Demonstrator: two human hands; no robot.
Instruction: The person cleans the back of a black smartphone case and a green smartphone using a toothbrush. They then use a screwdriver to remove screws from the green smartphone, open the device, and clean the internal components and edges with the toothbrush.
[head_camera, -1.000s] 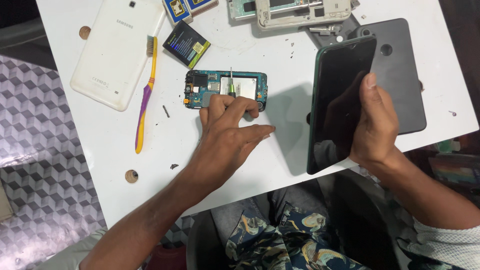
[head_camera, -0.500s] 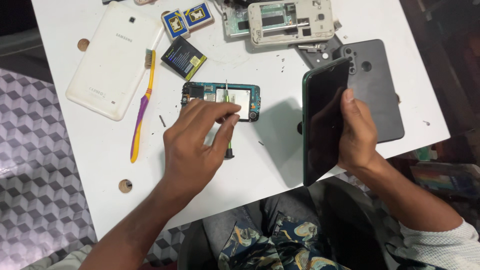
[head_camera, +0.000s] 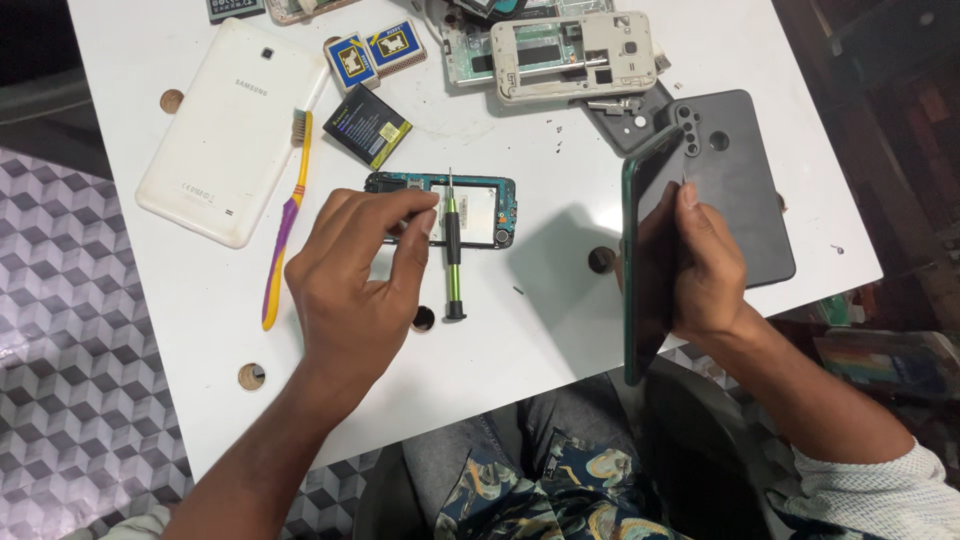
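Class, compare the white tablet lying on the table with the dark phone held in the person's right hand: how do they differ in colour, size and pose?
The white tablet is white; the dark phone is black and glossy. The tablet looks broader than the phone. The tablet lies flat, back up, untouched on the white table; the phone is tilted up on edge, gripped by the right hand. Both are slim rectangular devices with rounded corners.

Dark phone (head_camera: 648, 262) gripped upright on edge in right hand (head_camera: 700, 265), screen black, fingertips (head_camera: 688, 192) over its top rim. Well beyond left fingertips (head_camera: 425, 222), black battery (head_camera: 366, 127) with yellow label, flat on table. Farther still, two small blue-and-yellow boxes (head_camera: 372, 52), side by side.
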